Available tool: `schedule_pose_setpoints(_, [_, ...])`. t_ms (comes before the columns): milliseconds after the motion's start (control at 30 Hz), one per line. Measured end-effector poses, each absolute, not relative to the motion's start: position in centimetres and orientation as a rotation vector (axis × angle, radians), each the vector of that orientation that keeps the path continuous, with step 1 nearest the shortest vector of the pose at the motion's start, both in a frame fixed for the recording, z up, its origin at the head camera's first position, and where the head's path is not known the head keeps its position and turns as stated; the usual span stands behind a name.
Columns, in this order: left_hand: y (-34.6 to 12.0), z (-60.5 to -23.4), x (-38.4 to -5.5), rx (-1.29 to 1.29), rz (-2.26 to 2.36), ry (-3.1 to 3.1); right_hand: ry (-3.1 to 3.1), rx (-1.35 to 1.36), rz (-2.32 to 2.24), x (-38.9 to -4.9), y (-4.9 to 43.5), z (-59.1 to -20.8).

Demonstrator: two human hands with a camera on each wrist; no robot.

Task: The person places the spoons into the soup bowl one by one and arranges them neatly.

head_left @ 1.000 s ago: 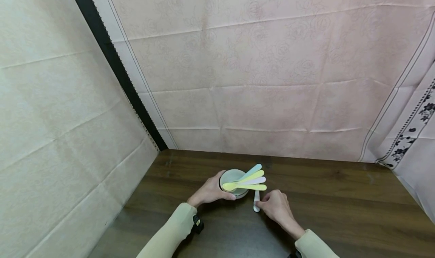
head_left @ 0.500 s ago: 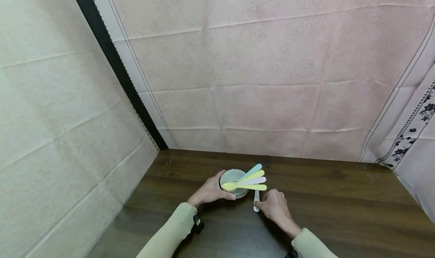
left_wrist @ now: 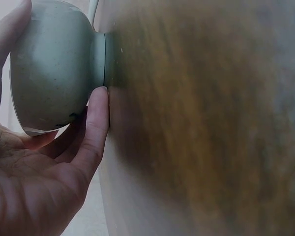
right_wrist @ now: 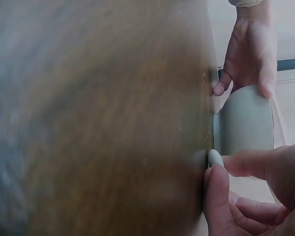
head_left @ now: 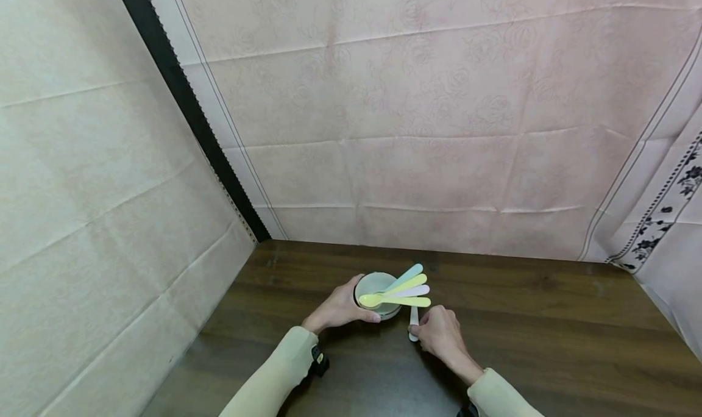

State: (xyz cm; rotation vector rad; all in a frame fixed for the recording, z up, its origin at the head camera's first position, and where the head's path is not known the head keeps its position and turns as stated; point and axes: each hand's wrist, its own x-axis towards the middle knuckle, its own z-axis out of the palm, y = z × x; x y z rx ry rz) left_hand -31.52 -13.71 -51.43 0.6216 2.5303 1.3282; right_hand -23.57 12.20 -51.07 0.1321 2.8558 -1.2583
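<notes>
A pale green bowl [head_left: 375,280] stands on the wooden table, held by my left hand [head_left: 341,307] with the thumb near and the fingers round the far side. In the left wrist view, a finger lies low by the foot of the bowl [left_wrist: 51,64]. Across the bowl's rim fan several plastic spoons: a blue spoon [head_left: 408,275], a yellow spoon [head_left: 415,283], a whitish-lilac spoon [head_left: 414,292] and a yellow-green spoon [head_left: 400,301] in front. Right of the bowl, my right hand [head_left: 442,333] pinches a white spoon [head_left: 414,317] low at the tabletop; its far end is hidden beneath the other handles.
The dark wooden table [head_left: 526,331] extends to both sides and meets a pale cloth backdrop [head_left: 417,130] behind the bowl. Another cloth wall [head_left: 137,222] slopes along the left edge, with a black strip [head_left: 192,109] between them.
My right wrist and sleeve have shifted slightly to the left, while the fingers stay on the white spoon. The left hand, bowl and other spoons look unchanged.
</notes>
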Motion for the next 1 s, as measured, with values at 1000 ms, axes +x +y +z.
schedule_pose_setpoints(1000, [-13.64,-51.45,-31.46,0.612,1.294,2.553,2.805,0.188,-1.368,-23.63,11.32,-51.72])
